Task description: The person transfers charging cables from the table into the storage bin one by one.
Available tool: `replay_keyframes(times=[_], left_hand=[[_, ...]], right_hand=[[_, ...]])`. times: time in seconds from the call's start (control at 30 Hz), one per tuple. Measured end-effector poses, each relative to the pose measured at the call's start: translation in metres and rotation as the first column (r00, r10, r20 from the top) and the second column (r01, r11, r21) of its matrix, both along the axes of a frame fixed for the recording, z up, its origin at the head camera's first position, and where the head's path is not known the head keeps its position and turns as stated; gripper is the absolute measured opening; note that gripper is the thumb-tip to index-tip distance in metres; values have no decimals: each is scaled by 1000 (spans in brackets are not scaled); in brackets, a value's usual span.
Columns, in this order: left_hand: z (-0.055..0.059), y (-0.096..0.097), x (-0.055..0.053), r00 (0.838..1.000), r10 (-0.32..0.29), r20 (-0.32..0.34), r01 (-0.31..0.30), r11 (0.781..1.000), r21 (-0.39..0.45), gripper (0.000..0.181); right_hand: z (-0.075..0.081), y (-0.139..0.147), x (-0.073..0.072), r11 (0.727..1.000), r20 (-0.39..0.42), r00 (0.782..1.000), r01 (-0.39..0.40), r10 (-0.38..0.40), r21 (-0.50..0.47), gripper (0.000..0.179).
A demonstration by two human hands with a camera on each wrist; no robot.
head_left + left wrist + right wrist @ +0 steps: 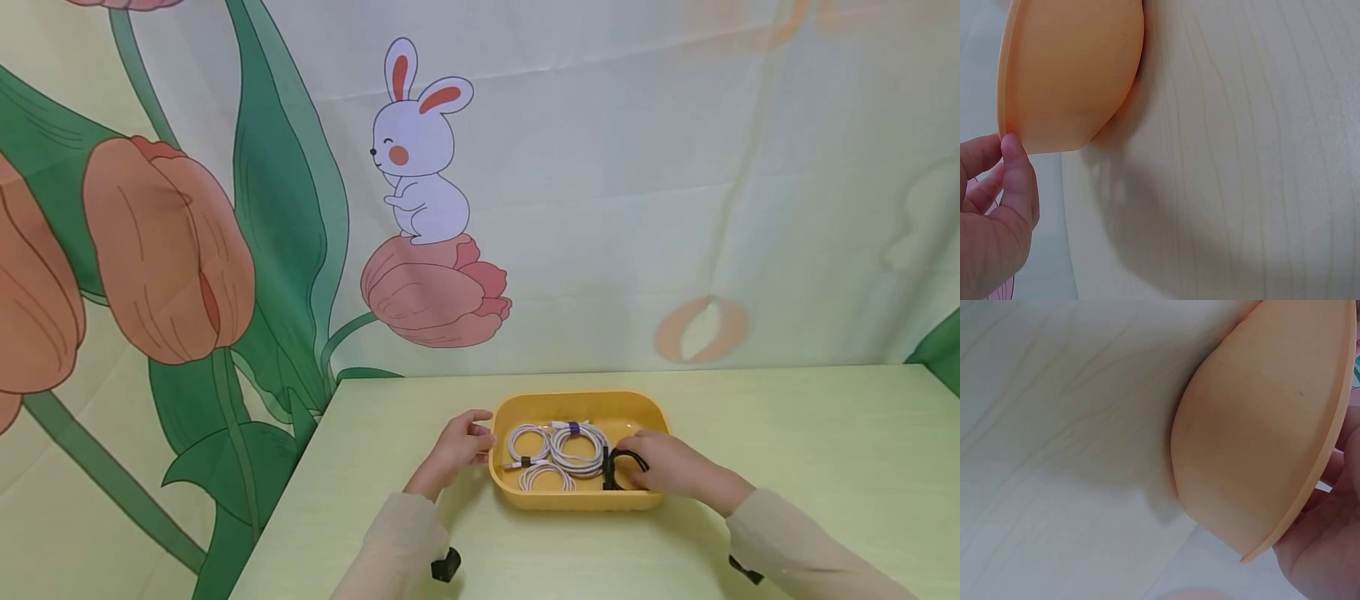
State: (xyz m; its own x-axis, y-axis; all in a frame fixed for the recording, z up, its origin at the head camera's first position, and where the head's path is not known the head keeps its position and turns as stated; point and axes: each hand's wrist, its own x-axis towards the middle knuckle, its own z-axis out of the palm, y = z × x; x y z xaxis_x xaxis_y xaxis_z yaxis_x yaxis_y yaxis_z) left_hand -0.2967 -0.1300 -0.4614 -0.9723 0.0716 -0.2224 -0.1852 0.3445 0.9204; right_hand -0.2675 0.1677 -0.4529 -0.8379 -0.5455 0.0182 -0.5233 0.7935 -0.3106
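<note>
A yellow plastic bin [577,501] stands on the table with coiled cables inside. My left hand [461,442] is at its left end; in the left wrist view the thumb [1015,147] presses the outside of the rim and a finger meets it from the other side. My right hand [667,462] reaches over the right end and holds a coiled black cable [609,468], its fingertips partly hidden behind the loop. Left of that lie a larger white cable coil [557,454] with a purple tie and two smaller white coils, one [511,442] above the other [525,482].
The pale wood-grain table [810,442] extends to both sides of the bin. Behind it hangs a cloth [600,208] printed with tulips and a rabbit. Black wrist straps [446,565] show at both sleeves.
</note>
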Motion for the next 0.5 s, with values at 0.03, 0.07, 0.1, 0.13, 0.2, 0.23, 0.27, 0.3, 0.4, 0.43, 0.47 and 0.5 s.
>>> replay_keyframes(times=[0.03, 0.07, 0.1, 0.13, 0.2, 0.23, 0.27, 0.3, 0.4, 0.43, 0.47, 0.5], left_hand=[[0, 0, 0, 1000, 0, 0, 0, 1000, -1, 40], [0, 0, 0, 1000, -1, -1, 1, 1000, -1, 40], [0, 0, 0, 1000, -2, -4, 2, 1000, -2, 39], [0, 0, 0, 1000, -2, -5, 2, 1000, -3, 39], [0, 0, 1, 1000, 0, -5, 0, 1000, -2, 39], [0, 0, 1, 1000, -1, -6, 1, 1000, -1, 38], [0, 0, 1, 1000, -2, -7, 2, 1000, 0, 38], [0, 0, 1, 1000, -3, -7, 3, 1000, -1, 38], [-1, 0, 0, 1000, 0, -5, 0, 1000, -2, 38], [0, 0, 0, 1000, -1, -6, 1, 1000, -3, 38], [0, 0, 0, 1000, -2, -7, 2, 1000, -4, 39], [0, 0, 0, 1000, -2, -8, 2, 1000, -5, 39]], right_hand=[[-1, 0, 0, 1000, -8, 1000, 0, 0, 6, 35], [-1, 0, 0, 1000, -15, 1000, -2, 3, 6, 34], [-2, 0, -1, 1000, -20, 1000, -5, 5, 7, 32], [-2, 0, -1, 1000, -21, 1000, -4, 5, 10, 31], [-2, 0, -2, 1000, -14, 1000, -2, 2, 14, 30], [-1, 0, -2, 1000, -8, 1000, -1, 1, 14, 30], [-1, 0, -2, 1000, -1, 1000, 0, 0, 16, 30], [0, 0, -2, 1000, 9, 1000, 2, -2, 20, 31], [3, 0, -1, 1000, 31, 1000, 2, -3, 25, 33], [4, 0, -1, 1000, 37, 999, -1, 0, 22, 32], [6, 0, 0, 1000, 40, 999, -4, 3, 20, 32], [7, 0, 0, 1000, 40, 999, -8, 7, 18, 32]])
